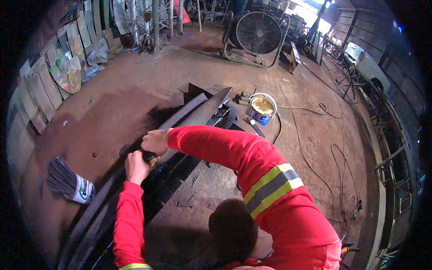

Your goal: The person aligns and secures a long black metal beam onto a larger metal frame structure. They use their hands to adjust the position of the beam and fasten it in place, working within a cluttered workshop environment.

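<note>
A long, curved dark panel (189, 110), resembling a vehicle bumper, runs diagonally from the lower left to the centre. Over its middle, my left hand (137, 167) and my right hand (156, 141) are close together, fingers closed. Between them shows a small black object (148, 156) with a tan part beside it; my fingers cover most of it, so its kind cannot be made out. My right arm, in a red sleeve with reflective bands, reaches across to the left. The right hand sits just beyond the left one.
Left of the panel, a white container (83, 191) lies tilted, holding dark rods (60, 174). An open can (262, 109) of yellowish paste stands beyond the panel's far end. Cables (295, 112) trail across the right floor. A large fan (258, 33) stands behind; metal sheets (42, 76) lean at left.
</note>
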`<state>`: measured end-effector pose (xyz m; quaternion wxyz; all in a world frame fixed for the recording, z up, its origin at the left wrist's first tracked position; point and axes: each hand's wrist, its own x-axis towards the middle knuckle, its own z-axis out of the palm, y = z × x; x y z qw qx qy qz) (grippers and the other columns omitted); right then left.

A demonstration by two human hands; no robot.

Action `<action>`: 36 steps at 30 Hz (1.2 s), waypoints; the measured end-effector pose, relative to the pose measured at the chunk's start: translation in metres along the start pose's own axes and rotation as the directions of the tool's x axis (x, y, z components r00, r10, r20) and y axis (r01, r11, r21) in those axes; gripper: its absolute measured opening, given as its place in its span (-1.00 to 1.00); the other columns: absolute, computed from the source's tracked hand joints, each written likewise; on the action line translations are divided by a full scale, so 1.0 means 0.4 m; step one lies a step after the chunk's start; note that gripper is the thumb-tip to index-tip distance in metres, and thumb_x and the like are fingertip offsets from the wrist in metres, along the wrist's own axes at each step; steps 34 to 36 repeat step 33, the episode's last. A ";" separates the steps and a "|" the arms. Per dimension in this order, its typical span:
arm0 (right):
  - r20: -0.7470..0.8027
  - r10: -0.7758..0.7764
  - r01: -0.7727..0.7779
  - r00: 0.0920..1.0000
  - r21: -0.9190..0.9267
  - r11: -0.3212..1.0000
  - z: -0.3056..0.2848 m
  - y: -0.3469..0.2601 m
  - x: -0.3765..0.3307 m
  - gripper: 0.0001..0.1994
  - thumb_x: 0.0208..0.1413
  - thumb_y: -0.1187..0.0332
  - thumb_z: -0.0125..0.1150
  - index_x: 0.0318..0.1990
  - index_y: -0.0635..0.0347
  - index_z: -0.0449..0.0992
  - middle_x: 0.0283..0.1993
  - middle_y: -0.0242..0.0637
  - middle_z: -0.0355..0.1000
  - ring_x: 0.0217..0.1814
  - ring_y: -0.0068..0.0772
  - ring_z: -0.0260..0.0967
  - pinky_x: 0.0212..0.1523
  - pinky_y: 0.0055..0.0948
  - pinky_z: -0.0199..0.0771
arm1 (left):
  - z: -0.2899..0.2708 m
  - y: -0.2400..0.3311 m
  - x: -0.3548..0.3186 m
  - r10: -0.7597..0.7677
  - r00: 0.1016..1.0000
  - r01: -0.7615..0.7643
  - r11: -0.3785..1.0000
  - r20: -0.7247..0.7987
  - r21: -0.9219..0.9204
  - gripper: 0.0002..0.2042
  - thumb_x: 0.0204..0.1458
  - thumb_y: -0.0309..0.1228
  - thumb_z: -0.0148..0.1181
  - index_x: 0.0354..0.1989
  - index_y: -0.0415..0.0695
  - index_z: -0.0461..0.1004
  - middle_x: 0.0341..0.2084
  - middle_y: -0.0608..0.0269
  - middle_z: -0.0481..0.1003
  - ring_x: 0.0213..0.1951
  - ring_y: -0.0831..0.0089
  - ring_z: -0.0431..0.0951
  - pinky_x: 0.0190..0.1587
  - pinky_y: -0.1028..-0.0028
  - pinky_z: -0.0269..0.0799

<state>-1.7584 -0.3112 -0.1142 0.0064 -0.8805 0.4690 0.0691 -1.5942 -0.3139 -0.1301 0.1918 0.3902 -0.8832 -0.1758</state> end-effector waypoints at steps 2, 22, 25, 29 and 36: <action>-0.033 0.015 -0.016 0.999 -0.010 1.000 -0.002 -0.016 0.000 -0.73 -0.22 0.28 0.28 -0.36 0.27 0.52 -0.33 -0.01 0.48 -0.20 -0.01 0.47 -0.18 -0.17 0.49 | -0.006 0.006 -0.005 -0.029 1.000 0.029 0.999 0.008 0.038 -0.69 -0.31 -0.31 0.40 -0.43 -0.25 0.52 -0.43 -0.16 0.50 -0.29 -0.09 0.51 -0.25 0.13 0.43; -0.346 0.092 -0.096 0.934 0.006 0.995 0.078 -0.018 -0.009 -0.83 -0.10 0.39 0.13 -0.31 0.18 0.51 -0.31 -0.09 0.50 -0.19 -0.08 0.48 -0.20 -0.20 0.49 | 0.023 0.014 -0.029 0.121 0.974 -0.007 0.863 -0.193 0.505 -0.75 -0.25 -0.39 0.29 -0.39 -0.15 0.40 -0.48 0.14 0.52 -0.30 0.20 0.54 -0.21 0.29 0.40; -0.394 0.051 -0.046 0.918 0.022 0.999 0.080 -0.004 -0.018 -0.83 -0.12 0.41 0.14 -0.31 0.18 0.50 -0.30 -0.09 0.50 -0.19 -0.07 0.47 -0.19 -0.19 0.48 | 0.028 0.017 -0.037 0.126 0.975 -0.019 0.868 -0.182 0.496 -0.61 -0.28 -0.22 0.37 -0.37 -0.16 0.36 -0.44 0.11 0.50 -0.27 0.19 0.51 -0.19 0.28 0.37; -0.240 -0.040 0.103 0.970 0.258 0.961 -0.008 0.036 -0.044 -0.73 -0.15 0.28 0.24 -0.28 0.20 0.52 -0.29 -0.05 0.49 -0.22 -0.04 0.46 -0.20 -0.17 0.45 | 0.027 0.013 -0.042 0.136 0.980 -0.044 0.859 -0.146 0.510 -0.56 -0.28 -0.14 0.37 -0.37 -0.16 0.32 -0.43 0.11 0.44 -0.26 0.20 0.46 -0.19 0.28 0.34; 0.141 -0.081 -0.021 0.987 0.605 0.796 -0.021 0.178 -0.042 -0.62 -0.13 0.11 0.29 -0.21 0.18 0.57 -0.31 0.00 0.50 -0.30 -0.27 0.51 -0.26 -0.20 0.43 | 0.006 0.005 -0.045 0.092 0.994 -0.064 0.927 -0.058 0.370 -0.57 -0.24 -0.14 0.35 -0.28 -0.11 0.34 -0.37 0.22 0.43 -0.22 0.22 0.43 -0.07 0.26 0.31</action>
